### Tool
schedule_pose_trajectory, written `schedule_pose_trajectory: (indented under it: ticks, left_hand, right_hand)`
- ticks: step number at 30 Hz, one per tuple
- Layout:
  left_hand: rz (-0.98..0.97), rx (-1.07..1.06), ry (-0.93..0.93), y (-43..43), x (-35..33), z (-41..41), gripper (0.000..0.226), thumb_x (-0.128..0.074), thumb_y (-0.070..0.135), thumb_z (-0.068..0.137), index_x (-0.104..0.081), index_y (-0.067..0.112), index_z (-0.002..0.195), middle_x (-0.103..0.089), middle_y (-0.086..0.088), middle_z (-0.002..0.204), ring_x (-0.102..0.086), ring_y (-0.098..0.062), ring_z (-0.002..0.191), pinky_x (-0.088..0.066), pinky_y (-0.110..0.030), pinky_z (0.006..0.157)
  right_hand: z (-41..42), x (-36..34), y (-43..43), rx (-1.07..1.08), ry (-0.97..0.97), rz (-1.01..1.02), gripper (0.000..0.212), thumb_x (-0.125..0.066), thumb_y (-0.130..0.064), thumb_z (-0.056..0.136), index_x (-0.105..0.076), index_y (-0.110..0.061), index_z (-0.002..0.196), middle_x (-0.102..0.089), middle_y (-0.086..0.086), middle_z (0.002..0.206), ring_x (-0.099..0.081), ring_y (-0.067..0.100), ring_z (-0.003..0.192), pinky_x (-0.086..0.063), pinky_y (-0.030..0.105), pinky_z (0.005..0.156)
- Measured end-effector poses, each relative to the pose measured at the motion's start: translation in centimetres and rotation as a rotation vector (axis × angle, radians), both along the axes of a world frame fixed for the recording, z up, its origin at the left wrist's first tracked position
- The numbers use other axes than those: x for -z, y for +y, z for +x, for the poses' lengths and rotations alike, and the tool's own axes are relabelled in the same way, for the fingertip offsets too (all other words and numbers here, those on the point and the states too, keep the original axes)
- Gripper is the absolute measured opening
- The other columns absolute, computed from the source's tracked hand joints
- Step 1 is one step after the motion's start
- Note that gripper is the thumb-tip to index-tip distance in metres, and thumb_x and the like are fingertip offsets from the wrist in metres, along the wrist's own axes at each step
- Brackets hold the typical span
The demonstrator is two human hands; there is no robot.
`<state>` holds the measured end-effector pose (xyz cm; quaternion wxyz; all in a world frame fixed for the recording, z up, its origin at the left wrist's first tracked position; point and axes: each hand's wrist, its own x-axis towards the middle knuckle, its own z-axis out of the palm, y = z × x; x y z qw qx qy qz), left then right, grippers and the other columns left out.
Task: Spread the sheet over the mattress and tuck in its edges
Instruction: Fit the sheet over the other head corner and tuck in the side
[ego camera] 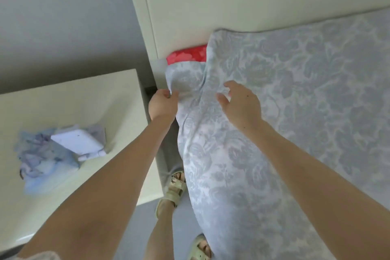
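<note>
Starting closest to the camera: two feet in pale sandals (pixel 175 188) at the bottom centre, standing in the gap between the bed and a cream side table (pixel 84 95) on the left. The table has one white boxy thing (pixel 77 143) sitting on one crumpled bluish cloth (pixel 42 158).

Further up, mid-frame, are the two hands. The left hand (pixel 163 103) is pinching a fold of the sheet (pixel 295 112) right at its edge, thumb and fingers closed on the fabric. The right hand (pixel 240 105) is just beside it with fingers spread and slightly curled. It's hard to say whether it's resting on the fabric or just above it, so I can't call that one.

There's one sheet, pale blue with a floral pattern, and it already covers most of the bed across the right side of the frame. The top edge looks settled against the headboard (pixel 232 6).

What's left: one corner of the red mattress (pixel 186 55) is bare just above the hands. The sheet is bunched there and hangs loose down the near side, so I'd say the spreading is mostly done and the tucking has barely begun.
</note>
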<state>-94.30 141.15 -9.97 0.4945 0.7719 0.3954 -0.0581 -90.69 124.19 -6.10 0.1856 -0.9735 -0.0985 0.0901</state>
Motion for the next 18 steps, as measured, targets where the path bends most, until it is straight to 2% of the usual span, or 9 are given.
schedule_pose_trajectory:
  ticks: [2, 4, 5, 7, 9, 12, 14, 16, 18]
  left_hand:
    - [-0.039, 0.042, 0.039, 0.9, 1.0, 3.5, 0.049, -0.051, 0.046, 0.091, -0.056, 0.008, 0.120, -0.065, -0.008, 0.108, -0.061, -0.027, 0.099, -0.051, -0.034, 0.080]
    - [-0.036, 0.101, 0.057, 1.5, 2.2, 5.7, 0.040, -0.054, 0.048, 0.089, -0.058, 0.008, 0.090, -0.059, -0.005, 0.079, -0.058, -0.021, 0.071, -0.043, -0.028, 0.057]
    - [-0.003, 0.122, 0.056, 1.7, 2.4, 6.3, 0.038, -0.055, 0.045, 0.089, -0.049, 0.012, 0.072, -0.050, -0.002, 0.066, -0.049, -0.017, 0.059, -0.035, -0.027, 0.050]
    - [0.102, 0.180, 0.003, 2.3, 2.2, 6.7, 0.042, -0.057, 0.034, 0.091, -0.033, 0.016, 0.061, -0.038, 0.002, 0.057, -0.039, -0.018, 0.054, -0.029, -0.030, 0.049]
    - [0.258, 0.132, -0.095, 4.2, 1.4, 6.3, 0.040, -0.053, 0.024, 0.093, -0.031, 0.016, 0.060, -0.035, 0.003, 0.054, -0.037, -0.023, 0.058, -0.022, -0.033, 0.055]
    - [0.357, -0.196, -0.127, 8.6, 1.0, 6.1, 0.033, -0.048, 0.026, 0.096, -0.040, 0.014, 0.066, -0.040, 0.000, 0.058, -0.041, -0.029, 0.065, -0.016, -0.029, 0.055]
    - [0.306, -0.133, 0.047, 10.1, 1.6, 6.2, 0.032, -0.049, 0.034, 0.095, -0.055, 0.003, 0.098, -0.057, -0.013, 0.083, -0.054, -0.038, 0.087, -0.033, -0.032, 0.066]
    - [0.298, 0.009, 0.215, 9.3, 2.0, 6.5, 0.062, -0.050, 0.045, 0.092, -0.042, -0.006, 0.126, -0.053, -0.026, 0.118, -0.051, -0.042, 0.110, -0.040, -0.041, 0.088]
    - [0.329, 0.050, 0.214, 7.9, 2.0, 7.0, 0.065, -0.044, 0.050, 0.092, -0.049, -0.009, 0.117, -0.056, -0.027, 0.112, -0.054, -0.039, 0.102, -0.041, -0.041, 0.083]
  right_hand:
    - [4.7, 0.4, 2.2, 0.050, -0.062, -0.027, 0.044, -0.044, -0.040, 0.097, -0.049, -0.009, 0.128, -0.061, 0.011, 0.114, -0.059, 0.029, 0.104, -0.044, 0.035, 0.081]
    - [8.7, 0.7, 4.1, 0.113, -0.064, -0.100, 0.051, -0.038, -0.046, 0.097, -0.049, -0.005, 0.124, -0.061, 0.013, 0.113, -0.059, 0.032, 0.103, -0.042, 0.034, 0.074]
    - [10.4, 0.9, 4.8, 0.140, -0.048, -0.140, 0.054, -0.036, -0.049, 0.097, -0.048, -0.004, 0.124, -0.059, 0.014, 0.116, -0.058, 0.033, 0.105, -0.041, 0.034, 0.075]
    - [13.0, 1.3, 5.4, 0.183, -0.006, -0.183, 0.055, -0.034, -0.048, 0.098, -0.046, -0.002, 0.125, -0.056, 0.017, 0.123, -0.054, 0.035, 0.112, -0.043, 0.038, 0.083]
    - [14.9, 1.5, 5.2, 0.228, 0.023, -0.171, 0.049, -0.033, -0.041, 0.099, -0.046, -0.002, 0.126, -0.053, 0.018, 0.127, -0.051, 0.035, 0.117, -0.041, 0.039, 0.090]
    - [16.7, 1.4, 4.1, 0.221, 0.000, -0.233, 0.044, -0.033, -0.034, 0.100, -0.045, -0.002, 0.129, -0.051, 0.020, 0.126, -0.052, 0.038, 0.113, -0.043, 0.039, 0.085]
    - [17.3, 1.3, 3.4, 0.173, -0.001, -0.307, 0.045, -0.035, -0.034, 0.100, -0.041, -0.004, 0.133, -0.048, 0.019, 0.128, -0.052, 0.039, 0.114, -0.042, 0.038, 0.079]
    - [17.8, 1.1, 2.7, 0.168, 0.000, -0.386, 0.048, -0.038, -0.037, 0.099, -0.041, -0.003, 0.132, -0.048, 0.019, 0.128, -0.051, 0.039, 0.113, -0.040, 0.037, 0.077]
    - [18.3, 1.4, 1.8, 0.215, 0.011, -0.445, 0.051, -0.041, -0.042, 0.097, -0.045, -0.001, 0.127, -0.050, 0.019, 0.125, -0.053, 0.038, 0.112, -0.043, 0.038, 0.081]
